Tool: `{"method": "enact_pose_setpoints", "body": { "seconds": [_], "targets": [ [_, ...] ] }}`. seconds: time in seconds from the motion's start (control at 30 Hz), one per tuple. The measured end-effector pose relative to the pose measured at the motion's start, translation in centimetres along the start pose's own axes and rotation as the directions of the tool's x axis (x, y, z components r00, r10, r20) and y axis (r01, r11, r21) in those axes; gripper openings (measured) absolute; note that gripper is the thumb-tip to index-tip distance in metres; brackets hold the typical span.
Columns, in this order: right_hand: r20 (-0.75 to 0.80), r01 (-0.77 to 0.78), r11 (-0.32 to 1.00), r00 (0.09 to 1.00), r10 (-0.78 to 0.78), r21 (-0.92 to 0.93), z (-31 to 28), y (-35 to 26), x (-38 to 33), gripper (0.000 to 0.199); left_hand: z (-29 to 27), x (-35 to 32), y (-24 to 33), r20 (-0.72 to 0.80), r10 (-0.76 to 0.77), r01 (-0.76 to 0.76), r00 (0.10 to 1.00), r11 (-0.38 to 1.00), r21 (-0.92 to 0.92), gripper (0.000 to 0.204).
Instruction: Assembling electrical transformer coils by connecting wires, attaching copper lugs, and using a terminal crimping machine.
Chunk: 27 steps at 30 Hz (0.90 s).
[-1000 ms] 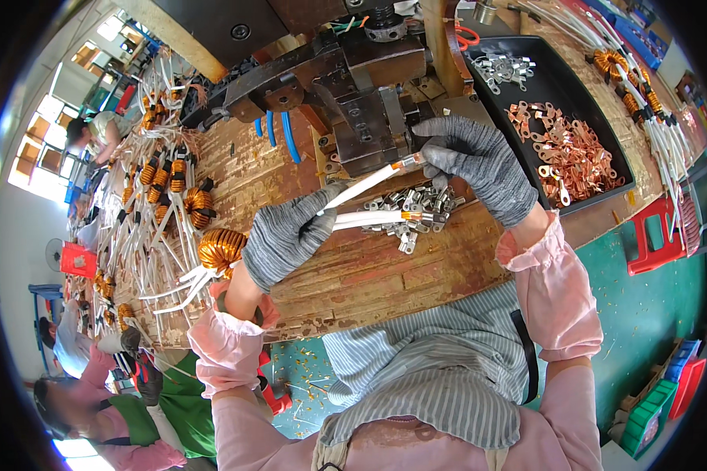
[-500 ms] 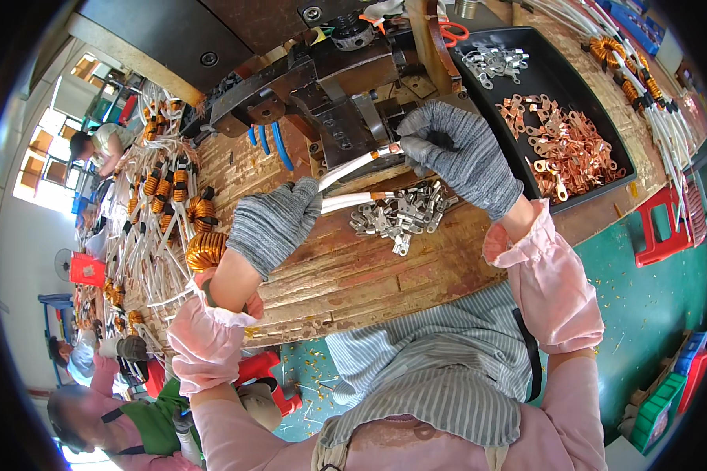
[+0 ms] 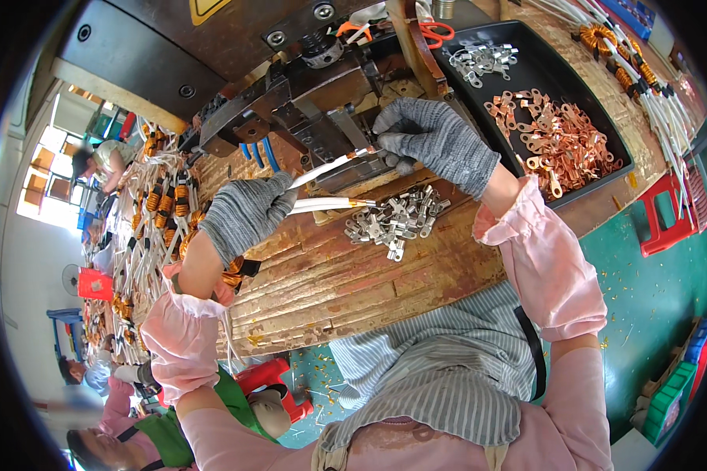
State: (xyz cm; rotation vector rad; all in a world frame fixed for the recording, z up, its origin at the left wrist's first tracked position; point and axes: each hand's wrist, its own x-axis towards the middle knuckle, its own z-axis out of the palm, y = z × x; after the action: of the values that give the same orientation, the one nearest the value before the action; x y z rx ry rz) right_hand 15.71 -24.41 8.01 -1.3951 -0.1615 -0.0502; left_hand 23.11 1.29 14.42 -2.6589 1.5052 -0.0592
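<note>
Presently, the left hand [image 3: 245, 215] is closed round the white lead [image 3: 320, 170], and the right hand [image 3: 440, 141] appears to pinch its copper-coloured end, with the lead at the front of the press tooling [image 3: 322, 135]. Whether a terminal is seated there cannot be told. A loose pinch or tilted lead could misalign the end; fingertips so near the tooling could be caught; the second lead [image 3: 322, 205] could drag the loose silver terminals [image 3: 397, 221] beside it
</note>
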Motion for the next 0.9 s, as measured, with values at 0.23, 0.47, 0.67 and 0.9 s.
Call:
{"method": "enact_pose_setpoints", "body": {
  "seconds": [0.23,0.47,0.67,0.9],
  "targets": [
    [-0.027,-0.013,1.000,1.000,0.013,0.006,-0.5,0.5,1.1,0.012,0.4,0.7,-1.0,0.021,-0.029,0.031,0.999,0.994,-0.105,0.019],
    [-0.049,-0.039,0.998,0.998,0.036,-0.059,-0.8,0.6,1.5,0.012,0.1,1.3,-1.0,0.219,-0.117,0.185,0.969,0.929,-0.319,0.018],
    [-0.095,0.063,0.953,0.991,-0.095,-0.297,-1.0,1.4,1.9,0.013,0.4,1.0,-1.8,0.107,-0.073,0.102,0.992,0.948,-0.302,0.022],
    [-0.064,0.051,0.972,0.996,-0.068,-0.231,-1.0,1.7,2.2,0.013,0.7,1.2,-2.1,0.073,-0.026,0.043,0.997,0.971,-0.233,0.024]
  ]
}}
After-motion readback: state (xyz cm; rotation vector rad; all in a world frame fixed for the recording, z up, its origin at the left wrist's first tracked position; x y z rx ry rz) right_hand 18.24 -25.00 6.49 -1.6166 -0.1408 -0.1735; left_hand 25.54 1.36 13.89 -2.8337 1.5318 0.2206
